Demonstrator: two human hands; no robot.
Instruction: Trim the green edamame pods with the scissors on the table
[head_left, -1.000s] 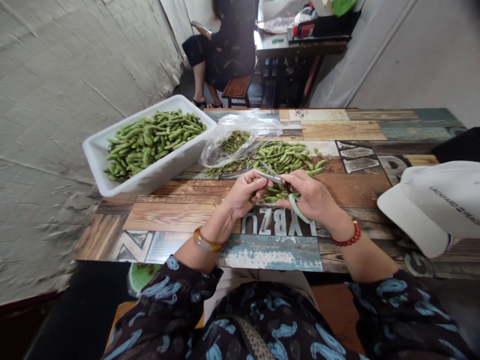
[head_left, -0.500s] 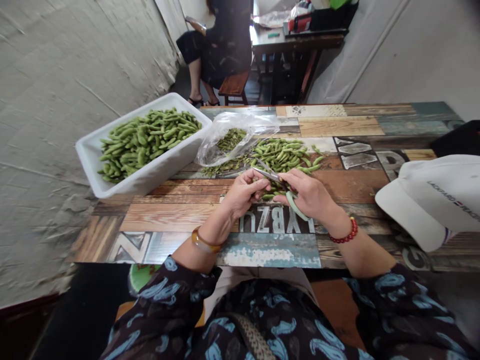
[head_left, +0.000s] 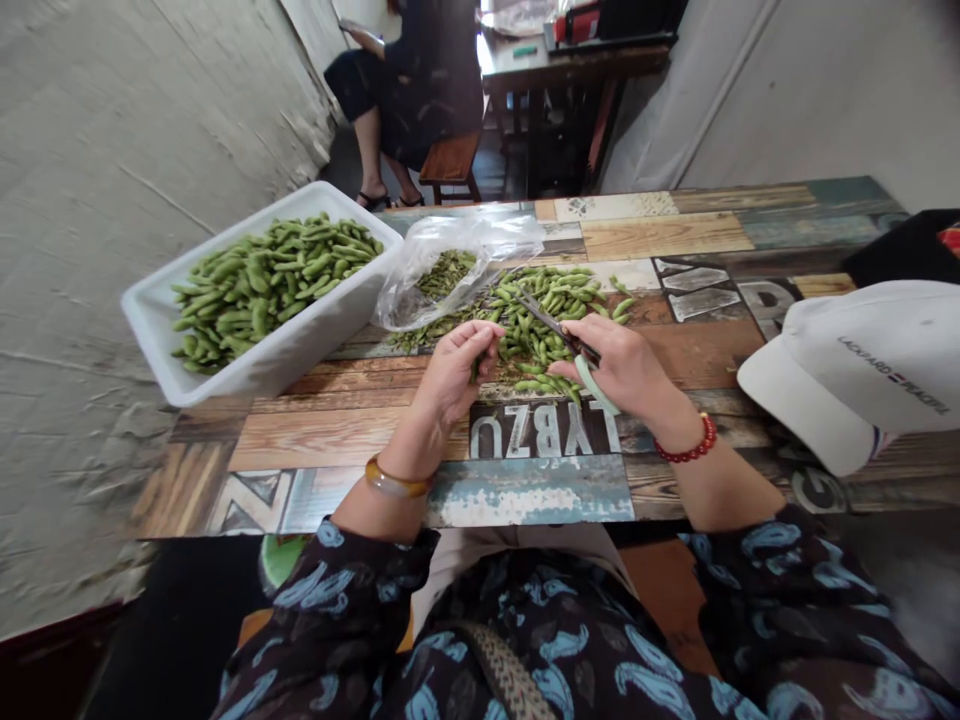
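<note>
My right hand [head_left: 622, 362] grips a pair of scissors [head_left: 553, 325] with pale green handles, the blades pointing up and left over the pods. My left hand [head_left: 459, 368] is closed, thumb and forefinger pinched, with a green edamame pod [head_left: 475, 368] partly showing in its fingers. Between and beyond both hands lies a loose heap of edamame pods [head_left: 551, 300] on the table. Left of that heap, a clear plastic bag [head_left: 401, 298] lies with its mouth spread, small green trimmings [head_left: 446, 272] inside and more scattered beside it.
A white plastic tub [head_left: 262, 360] full of edamame pods stands at the table's left, near the wall. On the right lie a white cap [head_left: 862, 365] and a black item [head_left: 900, 250]. Beyond the patterned table [head_left: 322, 435], a person [head_left: 427, 90] sits on a wooden stool [head_left: 452, 160].
My hands have moved apart. The scissors have come away from my left fingers, and my left hand has shifted left. The whole view has tilted and shifted slightly.
</note>
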